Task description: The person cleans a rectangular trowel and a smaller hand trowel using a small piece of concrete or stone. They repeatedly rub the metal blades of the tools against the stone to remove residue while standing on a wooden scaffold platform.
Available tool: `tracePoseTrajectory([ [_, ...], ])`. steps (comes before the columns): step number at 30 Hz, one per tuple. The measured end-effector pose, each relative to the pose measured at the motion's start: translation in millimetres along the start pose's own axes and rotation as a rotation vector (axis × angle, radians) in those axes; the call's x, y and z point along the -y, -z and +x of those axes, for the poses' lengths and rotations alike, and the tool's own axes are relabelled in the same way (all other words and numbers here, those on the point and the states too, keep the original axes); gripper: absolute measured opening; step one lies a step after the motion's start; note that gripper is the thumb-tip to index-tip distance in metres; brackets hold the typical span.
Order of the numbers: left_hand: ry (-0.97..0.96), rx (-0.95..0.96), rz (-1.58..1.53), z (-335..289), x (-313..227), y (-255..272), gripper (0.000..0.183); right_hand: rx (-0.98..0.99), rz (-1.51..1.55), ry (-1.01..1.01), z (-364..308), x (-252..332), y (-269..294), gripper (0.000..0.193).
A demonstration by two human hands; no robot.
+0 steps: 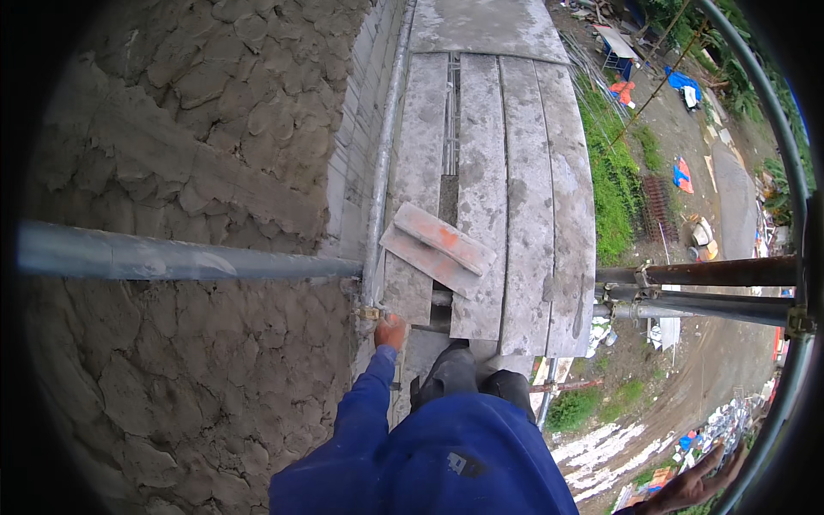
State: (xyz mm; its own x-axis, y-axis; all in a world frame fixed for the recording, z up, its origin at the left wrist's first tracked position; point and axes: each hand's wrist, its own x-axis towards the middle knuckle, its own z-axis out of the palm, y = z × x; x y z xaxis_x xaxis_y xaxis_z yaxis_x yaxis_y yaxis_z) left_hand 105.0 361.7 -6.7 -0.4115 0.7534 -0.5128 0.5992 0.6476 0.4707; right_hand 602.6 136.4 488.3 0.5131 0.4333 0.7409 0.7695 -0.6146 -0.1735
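Note:
My left hand [390,330] is closed at the near end of the leftmost plank [416,163], beside a pipe clamp [369,314]. What its fingers hold, if anything, is hidden. Down in the lower right corner, my right hand [699,482] has its fingers spread, next to a curved-looking scaffold tube [777,399]. Its palm shows nothing in it. Ahead of my feet, a plastering float [438,249] rests across the planks, its reddish-stained handle bar facing up. It lies over the gap between two planks.
Rough wet-looking mortar covers the wall [197,163] on the left. A thick scaffold tube [189,255] crosses in front of it. Gaps run between the planks. To the right, rusty tubes [721,271] span the side, with ground, grass and debris far below.

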Motion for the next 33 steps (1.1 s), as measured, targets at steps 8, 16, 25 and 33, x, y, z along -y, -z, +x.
tracePoseTrajectory([
  [8,-0.018,0.385,-0.019,-80,-18,-12,0.055,1.159,0.811,0.217,-262,184,-393,0.052],
  [16,-0.227,0.262,0.203,-120,-22,-4,0.046,1.325,0.764,0.431,-308,270,-505,0.030],
  [25,-0.480,0.367,0.334,-147,-74,-8,0.035,0.805,0.437,-0.135,-305,96,-410,0.041],
  [33,-0.695,0.575,0.532,-126,-120,-70,0.032,1.092,0.589,-0.263,-311,22,-424,0.044],
])
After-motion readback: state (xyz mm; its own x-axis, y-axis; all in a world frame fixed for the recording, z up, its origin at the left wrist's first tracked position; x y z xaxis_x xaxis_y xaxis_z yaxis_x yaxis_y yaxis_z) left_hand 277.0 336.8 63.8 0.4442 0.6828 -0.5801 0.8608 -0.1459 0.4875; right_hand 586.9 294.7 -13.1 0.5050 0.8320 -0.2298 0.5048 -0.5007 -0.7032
